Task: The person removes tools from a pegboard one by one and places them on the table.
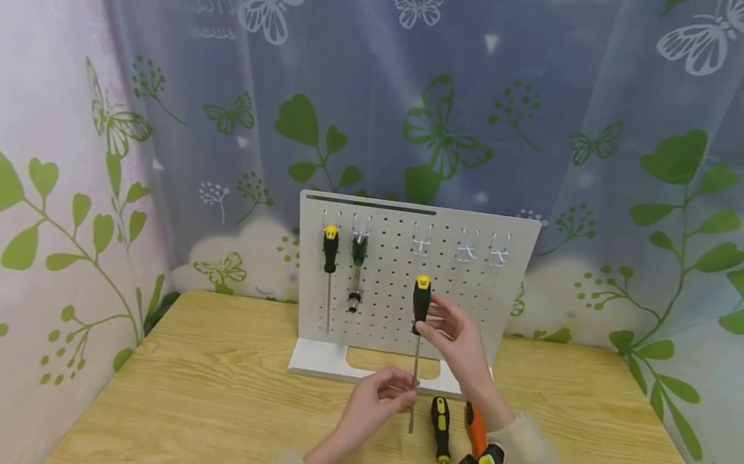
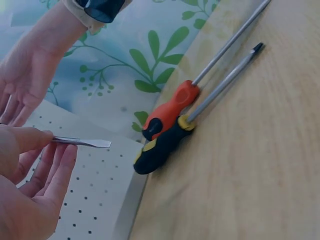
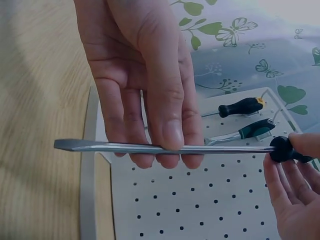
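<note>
A flat-tipped screwdriver with a black and yellow handle (image 1: 422, 301) stands upright in front of the pegboard, tip down. The right hand (image 1: 459, 345) pinches the lower part of its handle between thumb and fingers. Lower down, the left hand (image 1: 372, 404) pinches the metal shaft (image 1: 418, 356) a little above the tip. In the left wrist view the tip (image 2: 102, 144) sticks out past the left hand (image 2: 30, 175). The right wrist view has the left hand (image 3: 147, 100) across the shaft and the right hand (image 3: 295, 185) at the handle.
On the white pegboard (image 1: 387, 328) hang a black-yellow screwdriver (image 1: 330, 250) and a dark green-handled tool (image 1: 359, 250) at left; several clear hooks (image 1: 466, 248) are at right. A black-yellow screwdriver (image 1: 440, 425) and an orange one (image 1: 475, 430) lie on the wooden table (image 1: 202, 398).
</note>
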Demonstrator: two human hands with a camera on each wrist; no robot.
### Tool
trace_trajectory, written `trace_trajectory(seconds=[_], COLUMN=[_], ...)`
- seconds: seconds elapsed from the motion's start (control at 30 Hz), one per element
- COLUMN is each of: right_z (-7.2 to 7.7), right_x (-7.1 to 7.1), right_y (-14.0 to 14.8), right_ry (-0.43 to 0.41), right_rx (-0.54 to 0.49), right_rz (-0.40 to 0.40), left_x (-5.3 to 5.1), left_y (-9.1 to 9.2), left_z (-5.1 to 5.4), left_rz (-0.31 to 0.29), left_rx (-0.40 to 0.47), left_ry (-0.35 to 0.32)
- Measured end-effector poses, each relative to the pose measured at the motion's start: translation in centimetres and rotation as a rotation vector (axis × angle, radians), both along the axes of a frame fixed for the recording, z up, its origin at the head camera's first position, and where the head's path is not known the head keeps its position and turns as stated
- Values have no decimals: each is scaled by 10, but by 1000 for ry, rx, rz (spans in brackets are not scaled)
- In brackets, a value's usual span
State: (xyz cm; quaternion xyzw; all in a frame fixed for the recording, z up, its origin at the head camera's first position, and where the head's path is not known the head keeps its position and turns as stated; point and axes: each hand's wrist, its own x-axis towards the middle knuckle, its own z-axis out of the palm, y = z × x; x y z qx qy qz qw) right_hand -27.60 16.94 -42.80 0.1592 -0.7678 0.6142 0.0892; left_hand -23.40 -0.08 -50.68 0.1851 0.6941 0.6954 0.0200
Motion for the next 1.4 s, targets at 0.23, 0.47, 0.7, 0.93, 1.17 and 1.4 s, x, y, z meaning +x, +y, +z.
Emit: trace_trajectory(seconds=[0.23,0.47,0.7,0.93,1.17,1.4], right_z=[-16,-34,-54,-70,-79,-94], right_x=[6,11,16,23,30,33], right_y=[5,7,7,8,7,5], right_ry=[-46,-100,-145,-207,-270,-303], right_rx=[14,-2,-37,-2,8,-13], right_rz=[-26,-23,-9,-26,-49,-20], left_x=[12,23,38,47,56,62], left_y=[2,3,0,-1,0,-3], left_z=[-10,-28,-38,-45,-53,-57], left_rz=[-20,-44,-71,-119,-104,-91], left_rx=[25,37,25,39,-24,-109], left_ry=[-48,-67,-106,-183,-248,-300])
